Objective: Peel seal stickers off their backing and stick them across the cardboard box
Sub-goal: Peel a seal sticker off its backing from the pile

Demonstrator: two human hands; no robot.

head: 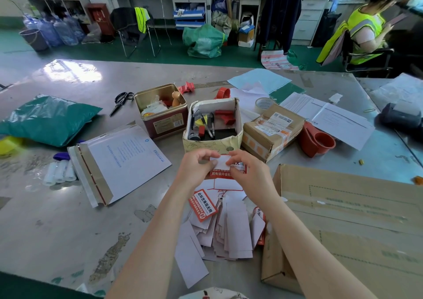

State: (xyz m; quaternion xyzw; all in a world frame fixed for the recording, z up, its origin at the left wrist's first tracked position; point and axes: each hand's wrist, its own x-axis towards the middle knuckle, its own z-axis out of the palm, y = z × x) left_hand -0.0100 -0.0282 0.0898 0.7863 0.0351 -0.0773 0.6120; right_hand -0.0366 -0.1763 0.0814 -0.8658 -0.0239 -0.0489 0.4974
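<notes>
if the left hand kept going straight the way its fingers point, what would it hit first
Its fingers point right, so the left hand would meet the right hand first, just past the seal sticker both pinch; depth between them is unclear.

Between your hands: sticker (238,169) red with white characters, its backing (220,162) white. Below them, slips (229,230) white, some red-edged. Right of your right hand, box (357,218) plain brown with faint dashed lines. Left of your left hand, envelope (123,159) white with blue print.
</notes>
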